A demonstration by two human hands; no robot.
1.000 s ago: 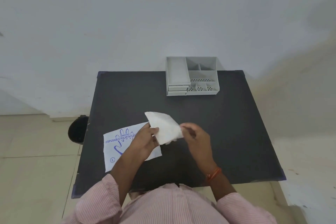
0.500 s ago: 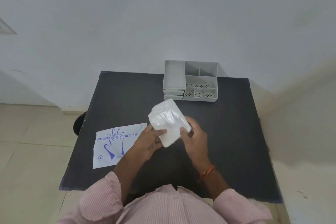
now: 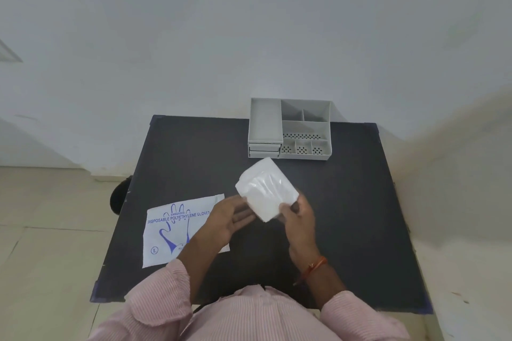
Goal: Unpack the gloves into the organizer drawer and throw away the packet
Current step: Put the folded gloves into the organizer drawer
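A folded white stack of thin plastic gloves (image 3: 266, 191) is held above the middle of the black table (image 3: 360, 202). My right hand (image 3: 297, 216) pinches its lower right corner. My left hand (image 3: 231, 216) is spread with its fingertips by the stack's lower left edge; whether they touch is unclear. The flat white packet (image 3: 177, 227) with blue glove print lies on the table to the left, partly under my left forearm. The grey organizer (image 3: 289, 129) stands at the table's far edge, its drawers (image 3: 263, 148) stacked on its left side and pushed in.
A dark round bin (image 3: 119, 199) sits on the floor just left of the table. A white wall rises behind the table. The beige floor shows on both sides.
The glove stack has been lifted off the table and carried forward toward the organizer. My left hand has loosened from it and spread out. The packet stays where it lay.
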